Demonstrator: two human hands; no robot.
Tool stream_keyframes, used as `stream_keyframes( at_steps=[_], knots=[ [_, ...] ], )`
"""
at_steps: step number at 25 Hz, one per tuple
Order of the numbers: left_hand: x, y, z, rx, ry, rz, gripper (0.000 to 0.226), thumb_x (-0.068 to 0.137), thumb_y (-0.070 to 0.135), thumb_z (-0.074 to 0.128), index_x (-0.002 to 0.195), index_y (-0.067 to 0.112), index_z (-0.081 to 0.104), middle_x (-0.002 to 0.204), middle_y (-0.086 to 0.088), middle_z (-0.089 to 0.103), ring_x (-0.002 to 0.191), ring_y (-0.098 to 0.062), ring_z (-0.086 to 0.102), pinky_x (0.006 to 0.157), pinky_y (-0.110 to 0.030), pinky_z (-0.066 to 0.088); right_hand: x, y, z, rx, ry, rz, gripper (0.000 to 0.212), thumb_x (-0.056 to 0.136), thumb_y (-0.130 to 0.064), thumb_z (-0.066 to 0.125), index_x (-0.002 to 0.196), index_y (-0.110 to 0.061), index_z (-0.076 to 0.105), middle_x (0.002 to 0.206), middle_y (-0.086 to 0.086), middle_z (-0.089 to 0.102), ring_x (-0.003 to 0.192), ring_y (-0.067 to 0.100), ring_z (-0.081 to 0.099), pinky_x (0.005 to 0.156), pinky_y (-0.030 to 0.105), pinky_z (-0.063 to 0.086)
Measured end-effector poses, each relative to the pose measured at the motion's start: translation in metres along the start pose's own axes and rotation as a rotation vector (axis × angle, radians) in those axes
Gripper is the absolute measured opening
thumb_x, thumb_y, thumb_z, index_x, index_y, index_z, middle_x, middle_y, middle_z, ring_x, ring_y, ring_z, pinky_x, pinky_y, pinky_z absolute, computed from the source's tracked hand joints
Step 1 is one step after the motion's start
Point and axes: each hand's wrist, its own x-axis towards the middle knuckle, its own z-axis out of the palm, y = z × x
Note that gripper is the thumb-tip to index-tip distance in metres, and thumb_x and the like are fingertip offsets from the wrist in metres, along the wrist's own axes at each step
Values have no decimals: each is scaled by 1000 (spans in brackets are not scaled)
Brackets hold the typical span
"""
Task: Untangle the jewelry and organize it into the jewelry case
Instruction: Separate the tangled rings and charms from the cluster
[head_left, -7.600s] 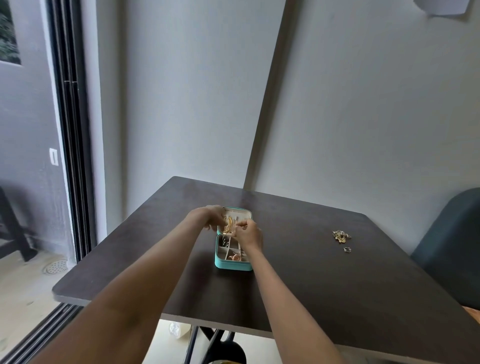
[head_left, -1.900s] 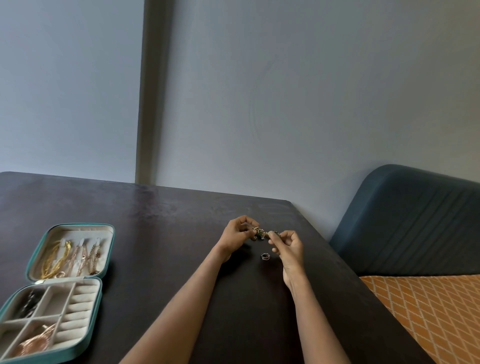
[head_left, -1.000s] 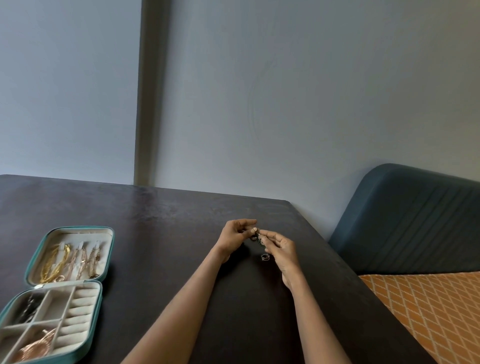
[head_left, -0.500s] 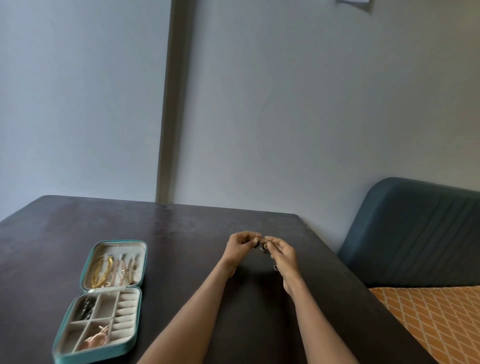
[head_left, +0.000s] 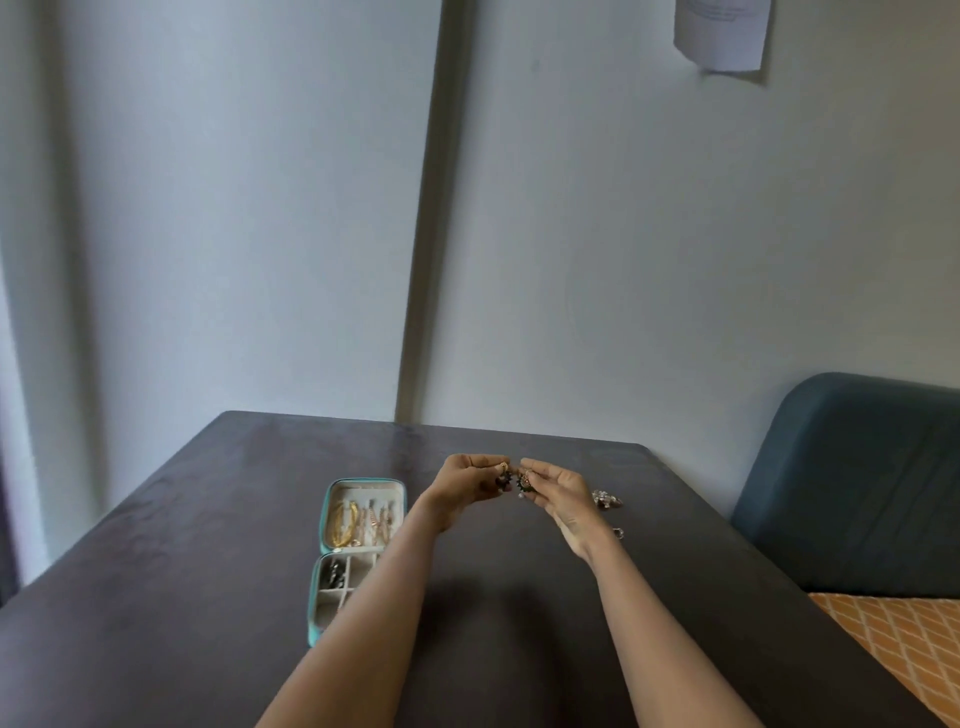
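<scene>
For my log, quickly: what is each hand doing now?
Left hand: pinches a dark earring.
Right hand: pinches another dark earring.

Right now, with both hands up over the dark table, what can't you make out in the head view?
- Small dark jewelry pieces pinched between left hand and right hand: too small to tell if still linked.
- Teal jewelry case: lower tray partly hidden by the left forearm.
- Silvery jewelry clump on the dark table: partly behind the right hand, blurred.
</scene>
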Motion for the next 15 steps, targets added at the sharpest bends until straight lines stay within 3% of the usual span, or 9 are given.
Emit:
stream_keyframes(
  at_steps=[4,6,10,13,15],
  knots=[
    [-42,28,-45,199,0,-23,24,88,4,60,109,-8,62,71,-1,72,58,-9,66,62,-20,56,-23,-10,51,40,11,-11,26,92,-1,53,116,3,60,102,10,64,82,11,62,66,14,56],
    [-62,39,-70,300,11,-94,21,87,2,62,106,-7,63,62,0,71,52,-8,65,57,-20,56,-34,-11,77,17,19,-4,21,90,-7,58,109,-1,64,89,5,67,72,9,63,60,12,54],
    [-95,38,-112,428,208,-220,14,82,-1,67,95,-5,67,66,-9,66,45,-11,62,49,-22,56,-51,4,122,-163,-6,43,6,87,-8,63,83,-10,67,72,4,64,52,9,58,51,15,51],
    [-105,27,-115,560,239,-299,6,79,-1,70,83,-2,66,64,-10,64,36,-10,56,42,-22,52,-54,24,143,-327,6,88,15,84,-7,65,74,-18,65,81,6,68,58,16,61,60,27,58],
    [-105,18,-109,721,246,-354,15,77,2,72,90,-3,66,67,-11,63,32,-7,53,37,-21,49,-53,32,151,-387,30,103,12,82,-7,65,77,-17,69,83,6,68,65,21,65,73,39,59]
  ],
)
